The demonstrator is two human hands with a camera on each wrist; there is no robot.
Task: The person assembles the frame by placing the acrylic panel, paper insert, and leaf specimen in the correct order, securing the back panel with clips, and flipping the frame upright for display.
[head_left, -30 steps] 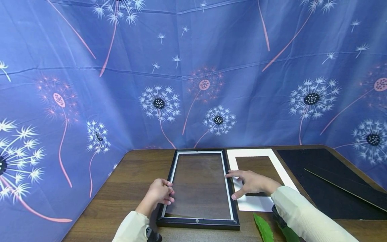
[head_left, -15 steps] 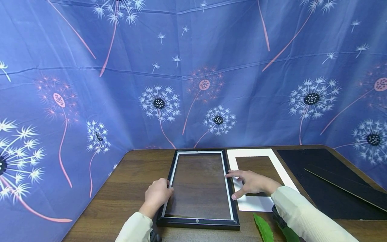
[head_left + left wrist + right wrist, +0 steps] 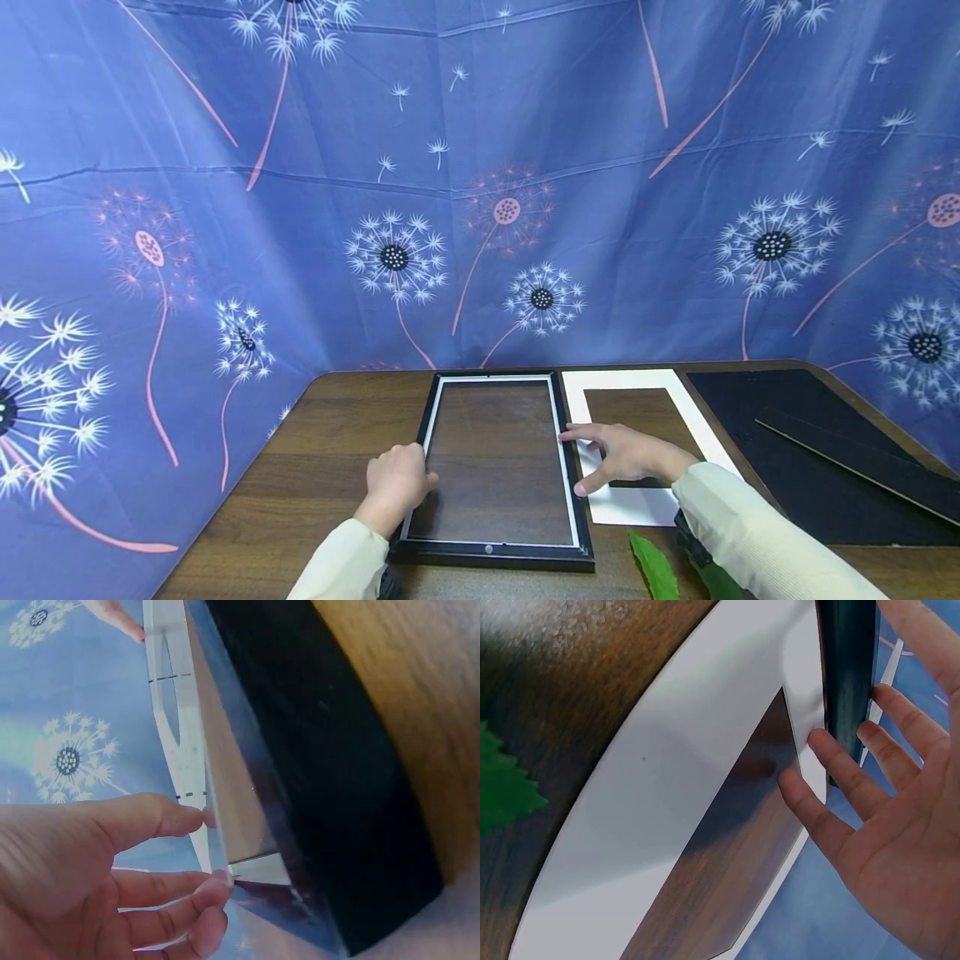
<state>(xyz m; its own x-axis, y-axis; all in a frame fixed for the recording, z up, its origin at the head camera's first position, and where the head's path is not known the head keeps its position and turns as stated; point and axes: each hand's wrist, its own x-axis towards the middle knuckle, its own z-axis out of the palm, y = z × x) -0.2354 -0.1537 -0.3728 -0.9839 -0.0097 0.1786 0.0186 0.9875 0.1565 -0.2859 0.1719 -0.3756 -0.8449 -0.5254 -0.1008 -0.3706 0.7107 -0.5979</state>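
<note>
One black frame (image 3: 442, 553) lies flat on the brown table (image 3: 322, 467), at six o'clock in the head view, its clear pane (image 3: 495, 467) edged in white. My left hand (image 3: 397, 482) is at the frame's nine o'clock, fingers bent at the left rail; in the left wrist view my thumb and fingertips come close together by the inner edge, and I cannot tell whether they pinch it. My right hand (image 3: 626, 454) is at three o'clock, fingers spread, with the index finger and thumb reaching the right rail. Under that hand lies a white mat (image 3: 637, 505) with a rectangular opening; farther out at three o'clock lies a black board (image 3: 795, 500). At four o'clock sits a green leaf (image 3: 654, 565), and blue dandelion cloth (image 3: 622, 275) hangs at twelve.
</note>
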